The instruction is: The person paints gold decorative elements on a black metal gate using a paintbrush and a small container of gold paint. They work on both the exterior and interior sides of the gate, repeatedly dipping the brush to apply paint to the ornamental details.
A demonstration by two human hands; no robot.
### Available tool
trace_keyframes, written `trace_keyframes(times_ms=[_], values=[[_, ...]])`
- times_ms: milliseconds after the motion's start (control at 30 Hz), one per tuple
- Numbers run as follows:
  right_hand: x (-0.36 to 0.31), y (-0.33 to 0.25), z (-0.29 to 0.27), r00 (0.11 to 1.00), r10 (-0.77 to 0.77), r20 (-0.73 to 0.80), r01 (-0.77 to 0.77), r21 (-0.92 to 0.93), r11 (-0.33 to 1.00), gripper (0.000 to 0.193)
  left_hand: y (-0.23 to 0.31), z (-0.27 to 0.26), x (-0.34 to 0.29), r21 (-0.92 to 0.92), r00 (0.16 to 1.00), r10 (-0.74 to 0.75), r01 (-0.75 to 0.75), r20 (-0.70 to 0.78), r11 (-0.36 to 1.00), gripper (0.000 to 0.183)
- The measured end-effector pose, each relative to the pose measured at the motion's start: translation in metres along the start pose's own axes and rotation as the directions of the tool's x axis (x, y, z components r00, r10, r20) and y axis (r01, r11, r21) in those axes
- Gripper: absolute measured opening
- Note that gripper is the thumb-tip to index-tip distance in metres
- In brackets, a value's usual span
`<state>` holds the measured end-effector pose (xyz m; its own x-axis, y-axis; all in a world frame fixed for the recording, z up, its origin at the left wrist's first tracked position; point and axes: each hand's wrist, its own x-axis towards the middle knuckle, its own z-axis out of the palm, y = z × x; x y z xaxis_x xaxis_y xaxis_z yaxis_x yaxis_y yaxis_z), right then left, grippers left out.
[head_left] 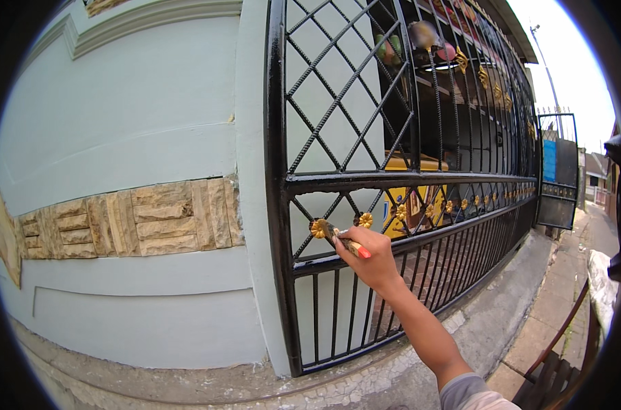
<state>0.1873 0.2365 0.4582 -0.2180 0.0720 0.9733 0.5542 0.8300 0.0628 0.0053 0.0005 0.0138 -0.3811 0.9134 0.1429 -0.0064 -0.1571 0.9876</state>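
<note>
My right hand [377,261] reaches in from the lower right, fingers closed round a slim paintbrush [353,246] with a red-orange handle end. Its dark bristle end is at the right edge of a gold flower ornament [318,228]; whether they touch I cannot tell. The flower sits where crossed bars meet in a black metal gate [277,205], close to the gate's left post. A second gold flower [366,220] is just above my hand, and several more run along the same band to the right. My left hand is out of view.
A pale blue wall [132,137] with a stone strip [163,215] stands left of the gate. Behind the bars is a yellow object [420,164]. A concrete ledge [474,321] runs below. Dark slats [553,383] and a whitish sheet [603,287] lie at lower right.
</note>
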Motion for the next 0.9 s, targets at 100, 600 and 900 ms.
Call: trace_keyframes(times_ms=[100,600,900], values=[[-0.001,0.002,-0.001,0.997,0.060,0.051,-0.060,-0.001,0.998,0.013,0.000,-0.001,0.001,0.030,1.000,0.000,-0.001,0.016,1.000,0.070],[0.009,0.025,0.006,0.839,0.526,0.143,-0.541,0.340,0.769,0.022,-0.005,-0.001,0.001,0.000,1.000,0.022,-0.022,0.017,1.000,0.068],[0.006,0.027,0.012,0.849,0.528,-0.023,-0.479,0.386,0.788,0.024,-0.008,-0.001,0.001,0.003,1.000,0.024,-0.024,0.008,1.000,0.071]])
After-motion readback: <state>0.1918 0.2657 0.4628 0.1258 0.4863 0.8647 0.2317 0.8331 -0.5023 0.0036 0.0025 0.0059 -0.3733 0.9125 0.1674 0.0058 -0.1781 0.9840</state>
